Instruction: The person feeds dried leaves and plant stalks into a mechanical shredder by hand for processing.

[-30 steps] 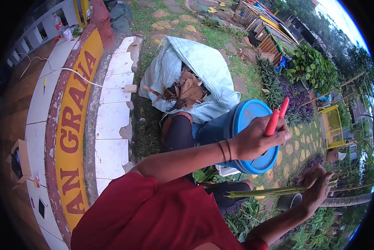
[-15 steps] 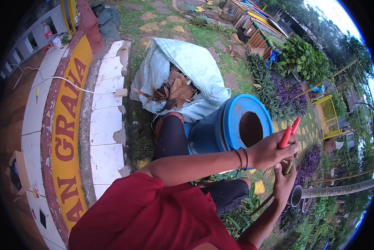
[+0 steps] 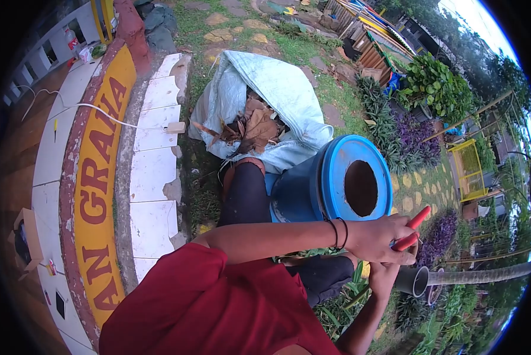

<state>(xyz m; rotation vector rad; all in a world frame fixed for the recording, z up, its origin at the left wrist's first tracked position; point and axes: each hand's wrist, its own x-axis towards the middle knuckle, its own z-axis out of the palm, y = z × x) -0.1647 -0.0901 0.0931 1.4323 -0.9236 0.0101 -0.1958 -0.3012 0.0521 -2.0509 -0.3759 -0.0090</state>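
My left hand (image 3: 379, 238), with dark bands at its wrist, is closed around pruning shears (image 3: 418, 219) by their red handles; their blades are hidden. Just below it, my right hand (image 3: 384, 278) is closed, its fingers partly covered by the left. A thin greenish-brown stem (image 3: 358, 297) sticks out beneath the right hand. Beside the left forearm stands a blue plastic drum (image 3: 295, 188), its lid cut with a round opening that shows dark brown inside.
A pale woven sack (image 3: 289, 97) of dry brown leaves (image 3: 258, 127) leans near the drum. At left runs a tiled ledge (image 3: 153, 171) with a white cable and adapter (image 3: 175, 127). Plants (image 3: 434, 83) and a grey pipe-like pot (image 3: 416, 281) lie to the right.
Both hands have moved down in the view, and the left hand with the red handles has turned, so they point more to the right. The stem's upper tip no longer shows.
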